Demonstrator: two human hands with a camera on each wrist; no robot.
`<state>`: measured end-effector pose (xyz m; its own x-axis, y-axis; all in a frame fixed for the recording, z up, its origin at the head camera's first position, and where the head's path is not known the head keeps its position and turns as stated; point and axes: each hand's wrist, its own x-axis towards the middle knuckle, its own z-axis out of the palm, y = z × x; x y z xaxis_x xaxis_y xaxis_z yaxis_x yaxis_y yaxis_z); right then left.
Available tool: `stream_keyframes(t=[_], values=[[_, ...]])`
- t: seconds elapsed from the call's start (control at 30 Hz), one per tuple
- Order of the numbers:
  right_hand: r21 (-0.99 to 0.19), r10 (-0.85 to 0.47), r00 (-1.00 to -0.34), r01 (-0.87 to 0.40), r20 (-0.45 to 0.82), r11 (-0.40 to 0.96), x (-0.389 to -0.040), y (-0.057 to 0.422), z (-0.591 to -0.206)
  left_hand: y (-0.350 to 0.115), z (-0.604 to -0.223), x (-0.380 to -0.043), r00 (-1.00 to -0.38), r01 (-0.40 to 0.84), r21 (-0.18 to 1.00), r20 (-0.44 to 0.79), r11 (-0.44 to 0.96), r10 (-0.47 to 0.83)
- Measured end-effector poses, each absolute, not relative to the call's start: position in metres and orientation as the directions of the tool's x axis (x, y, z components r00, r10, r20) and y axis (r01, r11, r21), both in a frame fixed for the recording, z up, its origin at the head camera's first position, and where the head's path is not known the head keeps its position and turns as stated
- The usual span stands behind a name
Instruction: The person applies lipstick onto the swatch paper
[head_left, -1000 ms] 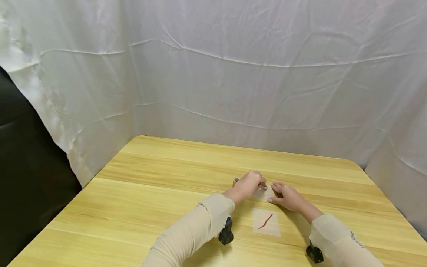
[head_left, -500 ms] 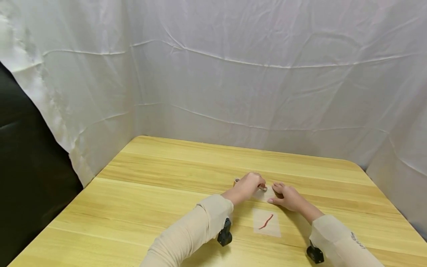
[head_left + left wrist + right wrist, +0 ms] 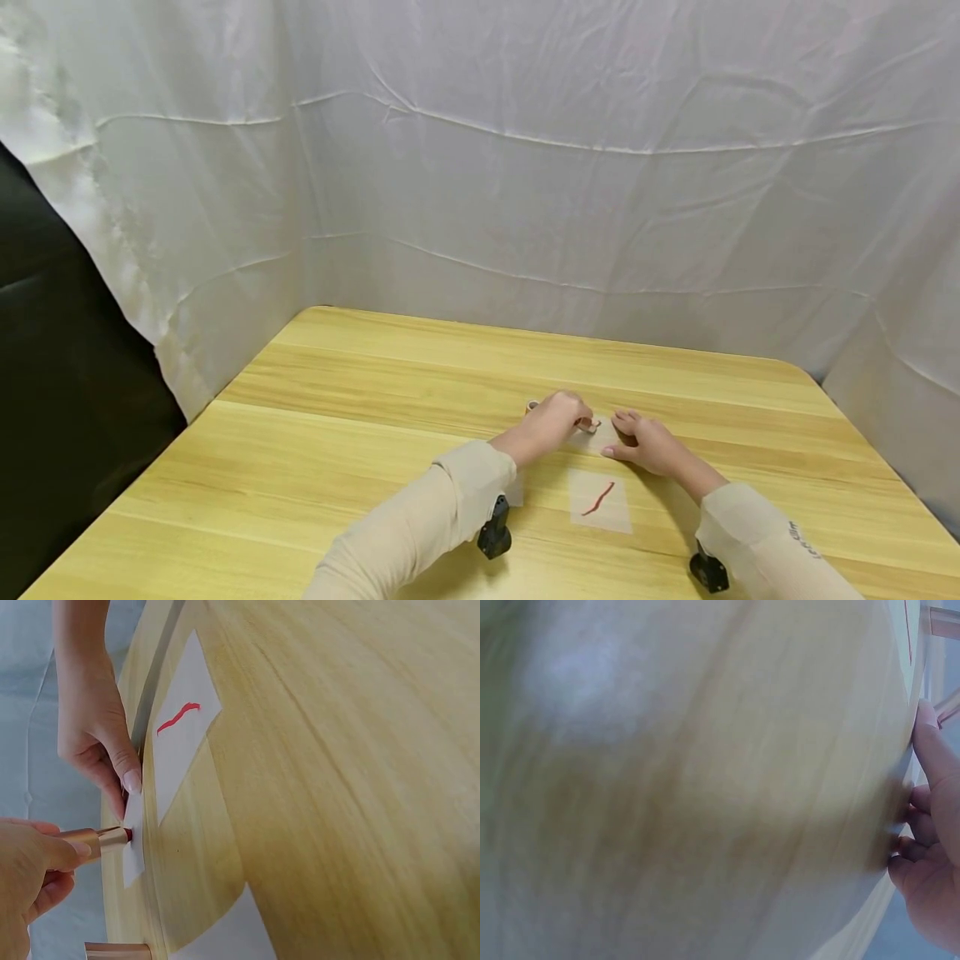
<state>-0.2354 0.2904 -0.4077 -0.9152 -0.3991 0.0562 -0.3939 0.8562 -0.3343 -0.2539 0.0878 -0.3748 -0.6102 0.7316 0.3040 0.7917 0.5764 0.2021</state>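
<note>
My left hand point(image 3: 553, 422) pinches a lipstick in a rose-gold tube point(image 3: 88, 841), held slanted. Its red tip point(image 3: 129, 835) meets a small white sheet of paper point(image 3: 133, 862). On the right side of that sheet, my right hand point(image 3: 651, 443) rests with thumb and fingers spread, thumb tip at the paper's edge. Closer to me lies another white sheet point(image 3: 613, 515), which bears a wavy red line point(image 3: 178, 716). Just behind the left hand stands a rose-gold lipstick cap point(image 3: 116, 951), mostly covered by that hand in the head view.
A third white sheet point(image 3: 225, 934) lies on the wood-grain table point(image 3: 360, 392), partly behind the left sleeve point(image 3: 420, 517) in the head view. White curtains point(image 3: 525, 167) hang around the table's back and sides. Black material point(image 3: 67, 375) shows at far left.
My left hand has shifted slightly left and toward me with the lipstick, so a corner of the third sheet now shows beside the sleeve. The right hand stays in place.
</note>
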Motion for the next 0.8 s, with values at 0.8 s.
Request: stream_keyframes(t=[0.8], values=[[-0.332, -0.395, -0.917, -0.392, 0.059, 0.858, -0.235, 0.291, -0.409, 0.072, -0.374, -0.243, -0.595, 0.804, 0.183, 0.287, 0.566, 0.751]])
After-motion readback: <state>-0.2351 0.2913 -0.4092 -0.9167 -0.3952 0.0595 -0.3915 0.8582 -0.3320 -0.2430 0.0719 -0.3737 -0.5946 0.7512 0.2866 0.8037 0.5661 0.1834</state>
